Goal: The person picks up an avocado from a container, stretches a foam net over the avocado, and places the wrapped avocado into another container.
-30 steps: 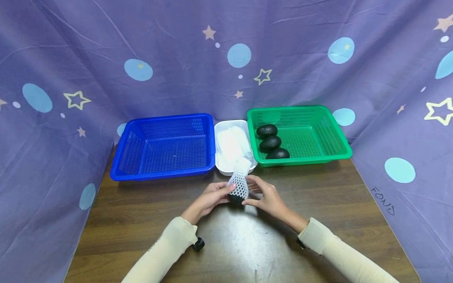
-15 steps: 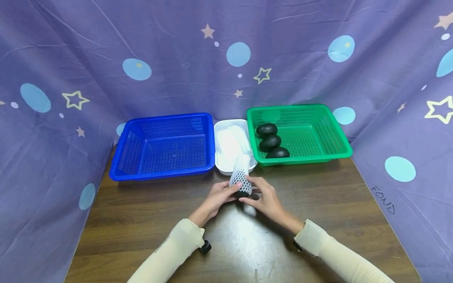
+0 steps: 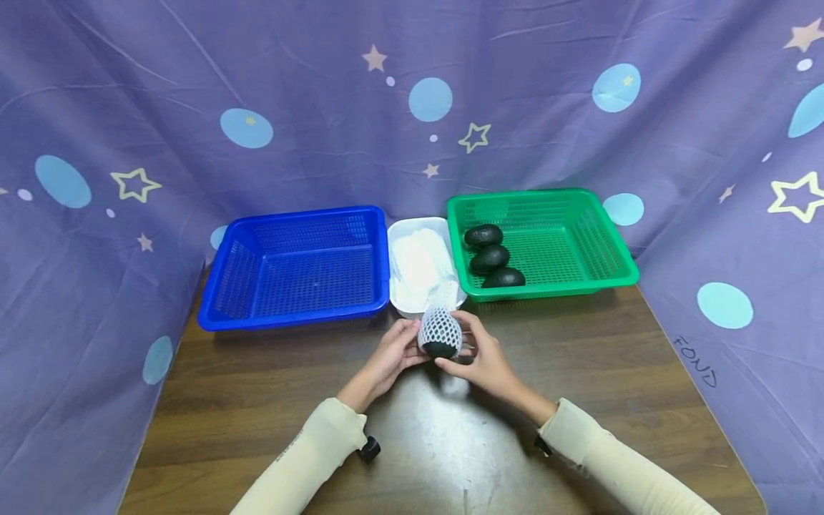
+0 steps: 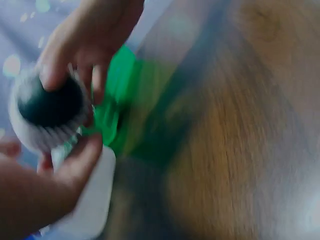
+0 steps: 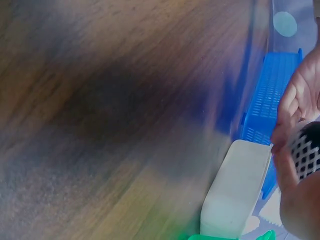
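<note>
Just in front of the white tub, a dark avocado (image 3: 440,350) sits partly inside a white foam net sleeve (image 3: 440,327). Its bare end faces the person, while the sleeve's loose end trails toward the tub. My left hand (image 3: 388,360) holds the left side of the sleeved avocado with thumb and fingers. From the right, my right hand (image 3: 487,363) grips it, the thumb on the avocado's bare end, as the left wrist view also shows. In the right wrist view the netted avocado (image 5: 307,152) is cut off by the frame edge.
A white tub (image 3: 400,306) with white foam sleeves (image 3: 415,261) stands between a blue basket (image 3: 292,315) on the left and a green basket (image 3: 547,292) on the right. Three dark avocados (image 3: 489,259) lie along the green basket's left side. A patterned curtain backs the wooden table (image 3: 257,400).
The sleeve covers more of the avocado than a second ago. Both hands have shifted slightly with it, and the left thumb has moved off the net's front to its left side.
</note>
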